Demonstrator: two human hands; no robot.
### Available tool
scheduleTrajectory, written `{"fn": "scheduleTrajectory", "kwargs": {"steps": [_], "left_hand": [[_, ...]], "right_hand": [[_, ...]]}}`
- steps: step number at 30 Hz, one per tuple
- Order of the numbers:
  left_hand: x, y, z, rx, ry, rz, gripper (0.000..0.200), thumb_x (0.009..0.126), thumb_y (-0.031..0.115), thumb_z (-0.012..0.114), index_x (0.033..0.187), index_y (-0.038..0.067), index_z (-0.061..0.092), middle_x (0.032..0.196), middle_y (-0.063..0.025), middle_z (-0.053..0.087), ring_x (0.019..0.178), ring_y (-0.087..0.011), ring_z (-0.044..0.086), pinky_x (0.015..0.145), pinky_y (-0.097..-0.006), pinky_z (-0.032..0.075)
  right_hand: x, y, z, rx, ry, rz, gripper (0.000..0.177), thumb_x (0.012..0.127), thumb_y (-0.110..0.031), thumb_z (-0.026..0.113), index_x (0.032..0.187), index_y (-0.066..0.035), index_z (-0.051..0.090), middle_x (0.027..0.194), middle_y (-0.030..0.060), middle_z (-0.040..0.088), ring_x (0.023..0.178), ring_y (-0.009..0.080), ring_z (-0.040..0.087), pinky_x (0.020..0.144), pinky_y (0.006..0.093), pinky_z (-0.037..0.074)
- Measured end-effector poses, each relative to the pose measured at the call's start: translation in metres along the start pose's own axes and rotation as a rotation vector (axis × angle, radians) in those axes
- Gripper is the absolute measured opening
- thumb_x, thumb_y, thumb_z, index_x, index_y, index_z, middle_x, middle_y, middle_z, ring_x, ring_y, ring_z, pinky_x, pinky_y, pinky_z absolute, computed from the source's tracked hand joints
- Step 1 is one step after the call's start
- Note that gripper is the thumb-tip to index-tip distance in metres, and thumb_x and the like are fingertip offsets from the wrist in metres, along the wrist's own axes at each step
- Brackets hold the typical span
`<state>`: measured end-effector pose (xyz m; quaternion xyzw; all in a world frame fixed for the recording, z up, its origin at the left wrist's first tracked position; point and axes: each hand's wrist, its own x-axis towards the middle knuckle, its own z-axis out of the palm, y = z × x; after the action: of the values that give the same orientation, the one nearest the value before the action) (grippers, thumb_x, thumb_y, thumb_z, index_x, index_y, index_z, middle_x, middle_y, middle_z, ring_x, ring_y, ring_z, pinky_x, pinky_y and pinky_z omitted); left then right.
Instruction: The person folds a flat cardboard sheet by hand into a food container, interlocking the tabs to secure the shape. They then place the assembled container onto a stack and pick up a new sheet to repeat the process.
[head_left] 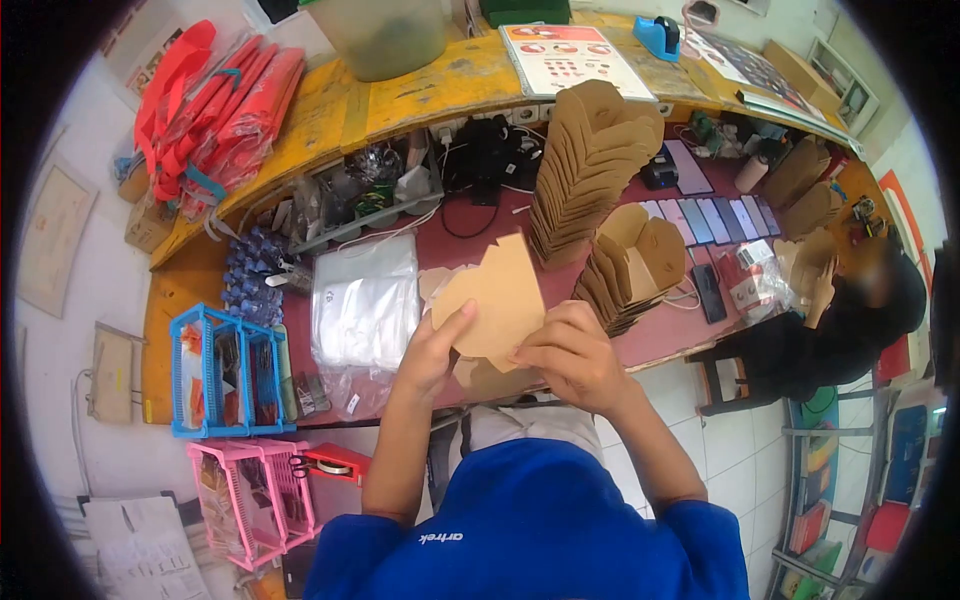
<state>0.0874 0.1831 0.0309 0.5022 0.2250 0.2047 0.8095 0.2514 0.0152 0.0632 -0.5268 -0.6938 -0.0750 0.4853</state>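
Observation:
Between my two hands is a brown cardboard food box (490,300), held up over the near edge of the table with a broad flat panel showing. My left hand (437,345) grips its left side, thumb lying on the panel. At its lower right corner, the bent fingers of my right hand (572,358) pinch the card. Just beyond, a tall nested stack of similar opened boxes (570,190) leans on the maroon tabletop. A shorter stack (640,262) stands to the right of it, close to my right hand.
Clear plastic bags (366,295) lie left of my hands, near blue (215,375) and pink (255,495) baskets. A red tape dispenser (338,462) sits below. Several phones (712,220) line the table's right, where another person (840,320) in black handles a box. A yellow shelf (420,95) spans the back.

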Motion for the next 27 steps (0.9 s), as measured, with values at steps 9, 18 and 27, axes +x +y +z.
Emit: {"fn": "scheduleTrajectory", "kwargs": {"steps": [9,18,27], "left_hand": [[-0.011,0.001,0.021,-0.242,0.008,0.073,0.045,0.110,0.020,0.059,0.150,0.003,0.049,0.142,-0.0102,0.062,0.131,-0.0232,0.061,0.108,-0.0400,0.052],[-0.011,-0.015,0.032,-0.218,-0.054,0.125,0.045,0.111,0.022,0.055,0.152,0.005,0.047,0.147,-0.0112,0.058,0.136,-0.0265,0.057,0.113,-0.0464,0.046],[-0.012,-0.017,0.034,-0.297,0.000,0.153,0.045,0.112,0.021,0.054,0.152,0.004,0.045,0.146,-0.0104,0.059,0.133,-0.0245,0.059,0.112,-0.0436,0.049]], "right_hand": [[-0.010,-0.012,0.007,0.074,0.170,0.513,0.013,0.082,-0.006,0.082,0.094,-0.006,0.077,0.117,0.0101,0.055,0.110,0.0254,0.055,0.098,0.0369,0.046],[-0.010,-0.006,0.013,0.091,0.274,0.588,0.008,0.088,-0.004,0.077,0.095,-0.001,0.075,0.121,0.0124,0.055,0.111,0.0242,0.060,0.095,0.0344,0.049],[-0.007,-0.005,0.008,0.175,0.223,0.640,0.012,0.090,-0.012,0.078,0.096,-0.002,0.076,0.120,0.0149,0.059,0.116,0.0330,0.061,0.101,0.0404,0.048]]}}
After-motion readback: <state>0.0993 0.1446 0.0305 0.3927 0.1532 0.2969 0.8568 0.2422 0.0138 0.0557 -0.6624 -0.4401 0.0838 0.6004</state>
